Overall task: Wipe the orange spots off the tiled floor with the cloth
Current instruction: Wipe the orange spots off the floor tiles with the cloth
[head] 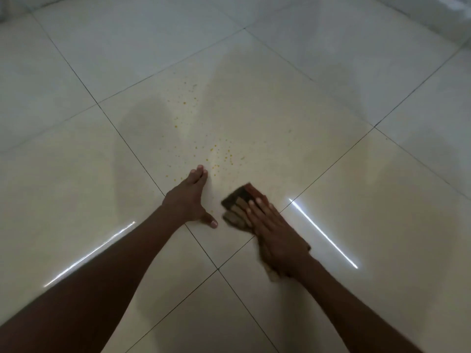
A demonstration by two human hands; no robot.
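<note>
Small orange spots [221,155] are scattered over a glossy cream floor tile [267,118], from the tile's middle down to just ahead of my hands. My right hand [272,233] lies flat with straight fingers on a brown and tan striped cloth [235,205], pressing it to the floor just right of the nearest spots. The cloth looks blurred. My left hand [190,200] rests flat on the floor to the left of the cloth, fingers straight, its fingertips beside the closest spots.
Dark grout lines [201,247] cross under my forearms and divide the large tiles. Two bright light streaks [323,234] reflect on the floor on either side. A pale raised edge [433,14] runs along the far right corner.
</note>
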